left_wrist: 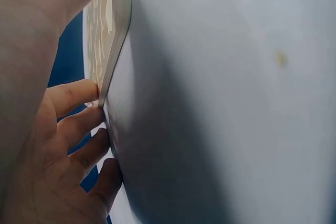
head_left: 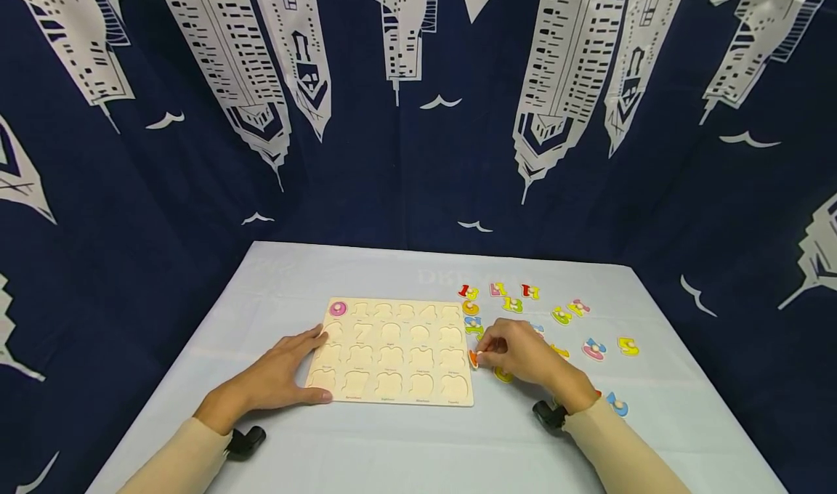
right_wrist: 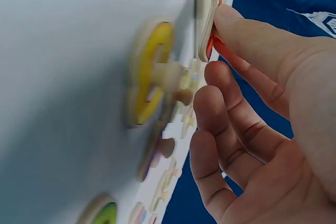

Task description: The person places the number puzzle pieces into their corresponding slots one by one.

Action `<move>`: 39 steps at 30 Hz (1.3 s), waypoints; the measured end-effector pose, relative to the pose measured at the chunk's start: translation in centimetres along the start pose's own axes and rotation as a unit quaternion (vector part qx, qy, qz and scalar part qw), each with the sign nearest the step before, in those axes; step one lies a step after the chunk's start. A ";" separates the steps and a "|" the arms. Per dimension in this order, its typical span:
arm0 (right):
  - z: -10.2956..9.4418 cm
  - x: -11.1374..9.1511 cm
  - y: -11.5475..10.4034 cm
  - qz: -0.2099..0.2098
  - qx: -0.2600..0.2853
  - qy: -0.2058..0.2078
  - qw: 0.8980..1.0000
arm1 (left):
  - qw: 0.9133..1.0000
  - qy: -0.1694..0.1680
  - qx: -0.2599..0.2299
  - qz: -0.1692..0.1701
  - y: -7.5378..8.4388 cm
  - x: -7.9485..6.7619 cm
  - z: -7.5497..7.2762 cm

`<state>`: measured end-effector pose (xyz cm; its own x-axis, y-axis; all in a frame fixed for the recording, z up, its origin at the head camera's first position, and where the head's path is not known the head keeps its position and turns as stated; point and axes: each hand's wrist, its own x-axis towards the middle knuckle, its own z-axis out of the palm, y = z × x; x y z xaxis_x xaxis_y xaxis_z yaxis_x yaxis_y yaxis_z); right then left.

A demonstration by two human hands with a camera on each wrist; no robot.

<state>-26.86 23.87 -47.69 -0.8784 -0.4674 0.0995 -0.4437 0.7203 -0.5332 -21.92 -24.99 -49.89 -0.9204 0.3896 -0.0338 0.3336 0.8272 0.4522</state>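
Note:
A pale wooden puzzle board [head_left: 405,349] with rows of number-shaped recesses lies flat on the table. In its top left recess sits a round pink piece [head_left: 338,309]. My left hand [head_left: 281,370] rests at the board's left side, fingers spread, thumb along the near left corner. In the left wrist view, fingertips [left_wrist: 92,92] touch the board's edge. Just off the board's right edge, my right hand [head_left: 519,352] pinches an orange-red puzzle piece [right_wrist: 206,40] between thumb and forefinger, tilted on edge. Its exact shape is hidden.
Several coloured number pieces with knobs lie scattered right of the board, among them a yellow five [head_left: 628,346], a blue piece [head_left: 617,405] and a pink-and-blue piece [head_left: 593,349]. A yellow piece [right_wrist: 157,40] lies beneath the right hand. White cloth covers the table [head_left: 366,450].

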 end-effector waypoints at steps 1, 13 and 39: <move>-0.1 0.0 -0.1 0.002 -0.002 0.002 1.000 | 1.000 -0.001 -0.001 0.000 0.0 0.0 0.0; 0.3 1.2 -1.9 -0.042 0.016 0.031 0.998 | 1.000 -0.004 0.003 0.004 0.0 0.2 -0.2; 7.8 13.5 -9.4 -0.063 0.093 -0.002 0.994 | 1.000 -0.011 -0.003 0.000 -0.1 0.3 -0.2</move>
<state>-33.18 6.75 -47.88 -0.8166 -0.5510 0.1719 -0.5095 0.5483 -0.6631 -22.24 -25.07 -49.72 -0.9156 0.3984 -0.0542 0.3318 0.8249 0.4576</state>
